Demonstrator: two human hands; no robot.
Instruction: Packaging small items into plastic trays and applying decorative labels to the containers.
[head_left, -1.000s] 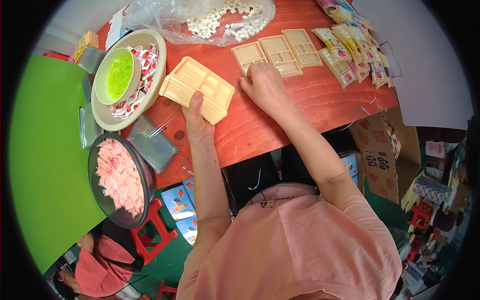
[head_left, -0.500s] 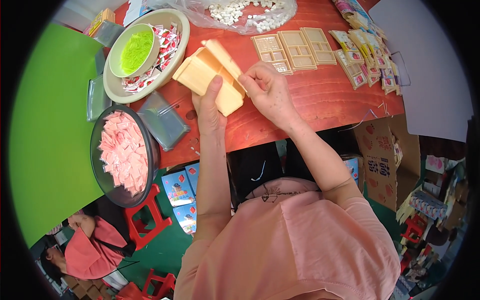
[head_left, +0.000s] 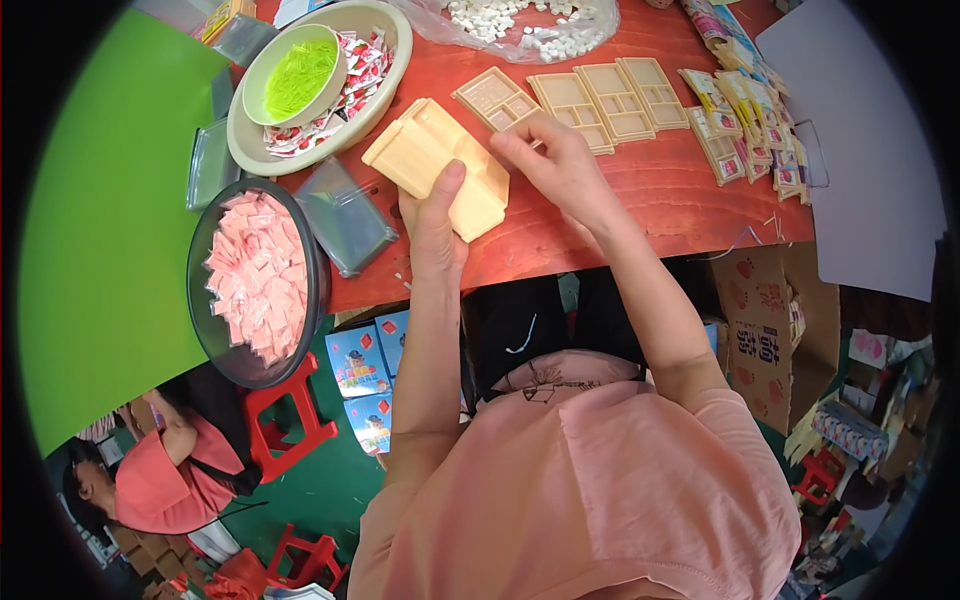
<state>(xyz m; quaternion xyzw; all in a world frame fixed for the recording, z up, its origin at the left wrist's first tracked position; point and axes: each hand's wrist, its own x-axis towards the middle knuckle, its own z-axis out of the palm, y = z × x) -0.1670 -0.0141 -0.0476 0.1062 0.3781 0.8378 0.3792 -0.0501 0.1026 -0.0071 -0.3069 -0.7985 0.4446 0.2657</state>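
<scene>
A dark bowl of pink packets (head_left: 258, 280) sits at the left of the red worktop (head_left: 650, 200). The left hand (head_left: 435, 215) grips a stack of cream trays (head_left: 435, 165) above the worktop; the right hand (head_left: 560, 165) pinches its top edge with closed fingers.

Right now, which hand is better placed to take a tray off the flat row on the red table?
Likely the right hand: it rests beside the row of flat trays. The left hand is occupied gripping the tray stack.

Left hand (head_left: 437, 222) clasped with thumb up; right hand (head_left: 560, 165) pinching, fingers curled.
</scene>
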